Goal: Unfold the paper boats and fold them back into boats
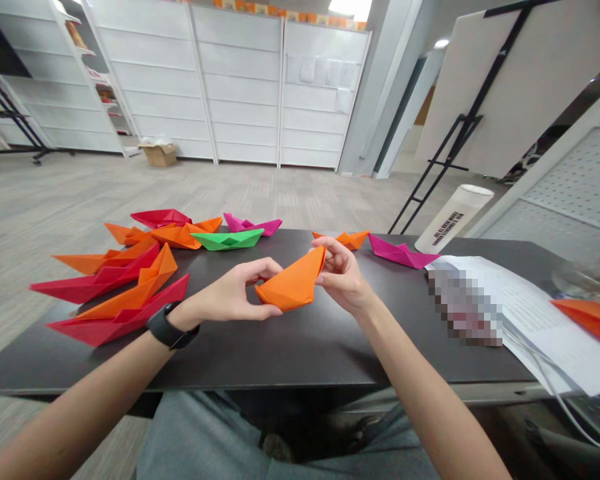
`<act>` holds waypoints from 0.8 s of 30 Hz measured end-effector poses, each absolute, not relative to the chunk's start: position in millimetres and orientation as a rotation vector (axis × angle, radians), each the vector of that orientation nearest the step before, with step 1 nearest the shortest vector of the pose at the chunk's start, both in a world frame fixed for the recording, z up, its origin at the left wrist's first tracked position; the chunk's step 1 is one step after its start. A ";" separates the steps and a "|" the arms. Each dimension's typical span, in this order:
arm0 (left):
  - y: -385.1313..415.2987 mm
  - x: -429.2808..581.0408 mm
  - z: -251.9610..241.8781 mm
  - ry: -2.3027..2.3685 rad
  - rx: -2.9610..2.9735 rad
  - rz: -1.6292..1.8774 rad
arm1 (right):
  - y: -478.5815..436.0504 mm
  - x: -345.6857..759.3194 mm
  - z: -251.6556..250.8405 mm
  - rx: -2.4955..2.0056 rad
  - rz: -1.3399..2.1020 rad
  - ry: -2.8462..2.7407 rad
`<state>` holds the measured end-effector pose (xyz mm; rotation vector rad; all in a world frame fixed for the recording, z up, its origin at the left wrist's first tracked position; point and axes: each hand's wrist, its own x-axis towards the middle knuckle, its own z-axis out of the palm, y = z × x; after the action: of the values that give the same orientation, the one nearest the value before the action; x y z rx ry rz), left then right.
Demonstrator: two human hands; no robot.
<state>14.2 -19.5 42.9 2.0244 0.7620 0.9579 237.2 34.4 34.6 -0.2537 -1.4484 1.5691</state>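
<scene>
Between my hands, a little above the dark table (300, 353), is an orange folded-paper piece (290, 280), shaped like a boat hull and tilted up to the right. My left hand (240, 290), with a black band on its wrist, grips its left end between thumb and fingers. The fingers and thumb of my right hand (343, 273) pinch its upper right corner. Just behind the right hand lies an orange paper boat (353, 240), partly covered by the fingers. A green paper boat (229, 240) sits beyond my left hand.
Several red and orange paper boats (105, 287) crowd the table's left side. Magenta boats rest at the back (267, 227) and right (403, 252). A white cylinder (453, 220), printed papers (540, 333), a cable and another orange paper piece (590, 320) are on the right.
</scene>
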 end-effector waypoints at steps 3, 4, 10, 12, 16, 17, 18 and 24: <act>-20.3 10.8 49.3 0.774 2.424 1.033 | 35.2 246.3 38.4 -0.204 1.342 -1.672; -20.0 9.8 51.1 0.756 2.550 1.068 | 34.6 249.7 41.7 -0.182 1.247 -1.771; -15.3 7.9 53.7 0.676 3.333 0.981 | 27.1 255.6 59.4 -0.100 0.876 -2.229; -14.5 7.7 52.1 0.644 3.423 0.944 | 27.1 251.7 57.6 -0.199 0.807 -2.310; -15.0 8.8 48.8 0.604 3.530 0.768 | 26.6 244.1 51.3 -0.561 0.753 -2.398; -15.5 9.8 48.3 0.608 3.538 0.714 | 26.0 243.3 51.0 -0.626 0.800 -2.398; -16.1 10.9 48.0 0.615 3.533 0.658 | 25.5 243.0 51.3 -0.657 0.872 -2.388; -19.6 13.2 45.8 0.686 3.218 0.812 | 31.6 250.8 52.1 -0.364 1.079 -2.347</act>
<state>13.2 -19.6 45.8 3.2179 0.6855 0.8119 250.8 31.6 52.1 -0.3639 -2.3468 1.0790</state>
